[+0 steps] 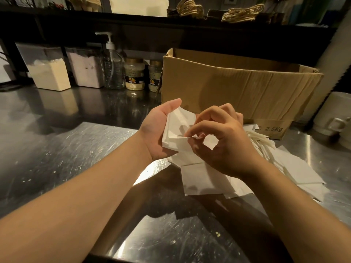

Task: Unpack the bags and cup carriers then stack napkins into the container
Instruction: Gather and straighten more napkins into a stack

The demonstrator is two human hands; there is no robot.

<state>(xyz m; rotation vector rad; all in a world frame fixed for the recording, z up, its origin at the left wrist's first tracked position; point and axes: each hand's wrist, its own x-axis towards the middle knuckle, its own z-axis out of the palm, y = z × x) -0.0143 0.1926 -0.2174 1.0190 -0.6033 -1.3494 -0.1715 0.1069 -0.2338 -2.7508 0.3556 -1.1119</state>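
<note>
Left hand (158,130) holds napkin stack (177,133) upright; right hand (218,137) pinches edge

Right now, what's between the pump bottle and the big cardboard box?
In the head view, two jars with gold lids and pale contents stand side by side between the pump bottle and the cardboard box.

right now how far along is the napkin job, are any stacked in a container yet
Done: white paper items already lie loose on the steel counter in front of the open cardboard box. In hand: the left hand holds a small stack of napkins while the right hand pinches its top edge. Left: no napkins show in any container, so stacking hasn't visibly begun.
</note>
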